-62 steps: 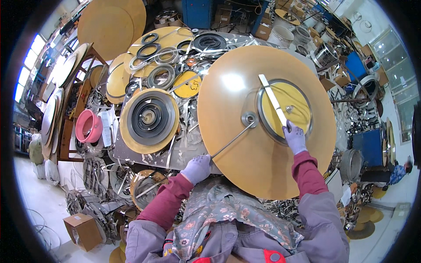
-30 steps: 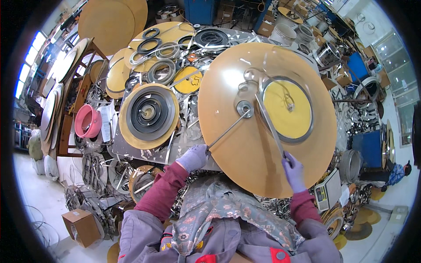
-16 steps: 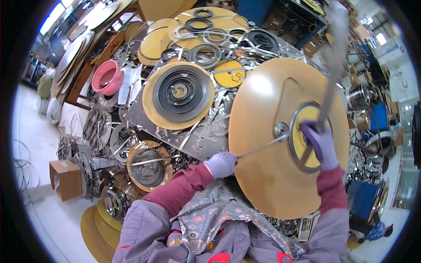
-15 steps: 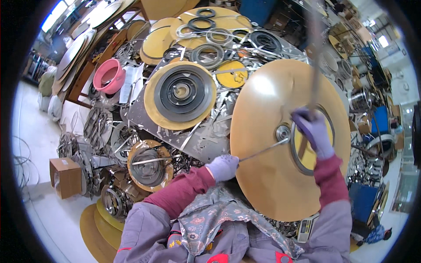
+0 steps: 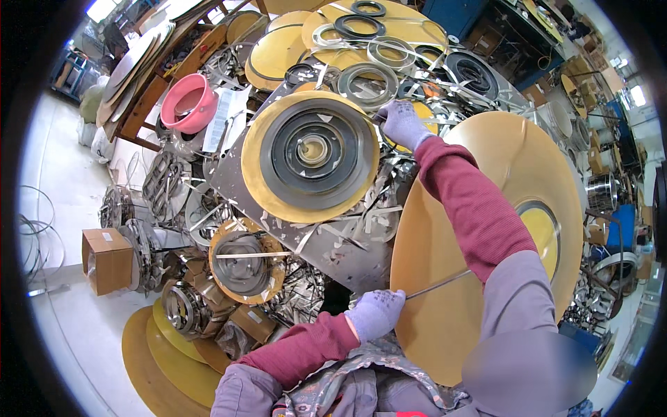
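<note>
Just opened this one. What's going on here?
A person in pale gloves works at a cluttered table. The left hand grips a thin metal rod that reaches over a large tan disc. The right arm crosses above that disc, with the right hand near a grey ring; whether its fingers hold anything is unclear.

Bright, cool light fills the room, a blown-out window (image 5: 102,8) glaring past the worktop's (image 5: 367,270) far left corner. Off its right edge, the tan disc (image 5: 429,254) carries pale sheen. Straight lines bow toward the black rim; a blurred oval veils the grey sleeve (image 5: 517,295).
</note>
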Demonstrator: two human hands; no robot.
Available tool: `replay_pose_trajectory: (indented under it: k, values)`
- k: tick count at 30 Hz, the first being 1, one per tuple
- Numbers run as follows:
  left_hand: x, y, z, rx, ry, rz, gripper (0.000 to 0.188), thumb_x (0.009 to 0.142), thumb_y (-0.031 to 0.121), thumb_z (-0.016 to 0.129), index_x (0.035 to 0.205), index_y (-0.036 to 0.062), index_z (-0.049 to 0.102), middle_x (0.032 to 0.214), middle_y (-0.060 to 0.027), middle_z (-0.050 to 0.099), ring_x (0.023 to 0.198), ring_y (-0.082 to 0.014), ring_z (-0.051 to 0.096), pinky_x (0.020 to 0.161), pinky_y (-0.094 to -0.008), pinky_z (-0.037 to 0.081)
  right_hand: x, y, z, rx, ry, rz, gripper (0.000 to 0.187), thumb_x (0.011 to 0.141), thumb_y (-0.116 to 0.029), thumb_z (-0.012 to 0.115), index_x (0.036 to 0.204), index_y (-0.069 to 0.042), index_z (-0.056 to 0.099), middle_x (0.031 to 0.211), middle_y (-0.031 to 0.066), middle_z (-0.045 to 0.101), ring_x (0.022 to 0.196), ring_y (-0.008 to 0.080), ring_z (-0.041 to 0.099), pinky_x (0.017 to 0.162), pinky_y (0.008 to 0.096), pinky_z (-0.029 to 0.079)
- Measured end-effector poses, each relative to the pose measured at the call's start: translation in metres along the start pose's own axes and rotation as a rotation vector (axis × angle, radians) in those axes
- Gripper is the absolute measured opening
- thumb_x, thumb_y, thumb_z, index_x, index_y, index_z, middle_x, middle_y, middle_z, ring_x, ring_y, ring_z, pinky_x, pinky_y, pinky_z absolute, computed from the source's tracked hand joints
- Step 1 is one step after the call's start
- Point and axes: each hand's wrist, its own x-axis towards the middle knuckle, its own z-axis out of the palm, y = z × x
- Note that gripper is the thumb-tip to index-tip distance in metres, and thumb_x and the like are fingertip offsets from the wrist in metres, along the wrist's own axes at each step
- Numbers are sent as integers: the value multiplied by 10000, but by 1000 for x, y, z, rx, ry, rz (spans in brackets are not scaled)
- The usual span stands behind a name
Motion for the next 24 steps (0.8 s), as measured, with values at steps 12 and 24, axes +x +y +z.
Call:
replay_pose_trajectory:
  k: [12,24]
  values:
    - [18,37,-42,-24,-170,-231,176,880,168,494,915,-4,477,717,-223,597,722,-397,608,645,-488,462,-143,232,-65,-61,377,80,199,803,-114,544,961,-109,666,947,158,659,925,313,628,822,411,485]
    - [34,37,-72,41,-344,-246,171,822,119,550,939,0,515,767,-244,598,762,-420,599,649,-482,467,-1019,343,1,-745,142,1439,282,825,-249,554,808,17,648,777,219,646,762,407,632,703,482,506]
